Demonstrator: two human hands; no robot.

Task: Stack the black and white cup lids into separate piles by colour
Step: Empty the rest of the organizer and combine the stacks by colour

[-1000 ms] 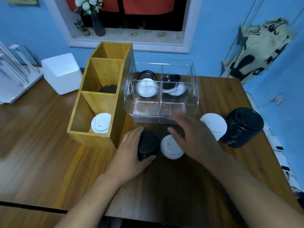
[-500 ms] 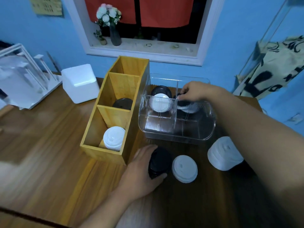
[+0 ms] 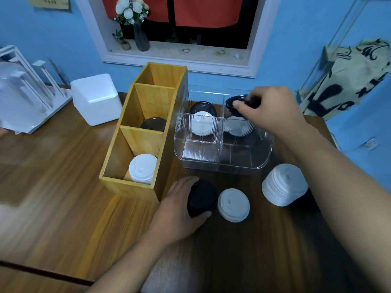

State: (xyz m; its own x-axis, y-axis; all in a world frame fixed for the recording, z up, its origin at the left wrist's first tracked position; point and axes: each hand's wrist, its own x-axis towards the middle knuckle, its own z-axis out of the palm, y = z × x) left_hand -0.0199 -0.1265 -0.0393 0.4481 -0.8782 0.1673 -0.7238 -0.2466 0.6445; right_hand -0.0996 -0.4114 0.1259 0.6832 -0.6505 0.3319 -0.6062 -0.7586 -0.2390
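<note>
1. Head view: the right hand (image 3: pixel 268 111) pinches one black lid (image 3: pixel 234 102) by its rim between thumb and curled fingertips. The lid is tilted and held above the right rear compartment of the clear organiser (image 3: pixel 222 166).
2. The left hand (image 3: pixel 177 210) curls its fingers round a short black lid stack (image 3: pixel 201 197) standing on the table (image 3: pixel 63 187). A single white lid (image 3: pixel 233 205) lies just beside the thumb tip, and a taller white lid stack (image 3: pixel 283 185) stands beyond it.
3. Directly beneath the right fingertips a white lid lies in the compartment (image 3: pixel 237 127).
4. Likely hazards: the edge pinch is shallow, so the smooth lid may slip and fall back among the white ones. Its tilted rim may also catch the divider or wall on the way out. A lid set down off-centre could tip the black stack.
5. Materials: the lids are thin, glossy moulded plastic discs with domed tops and rolled rims. The organiser is rigid, transparent and ribbed. The table is grained wood.
</note>
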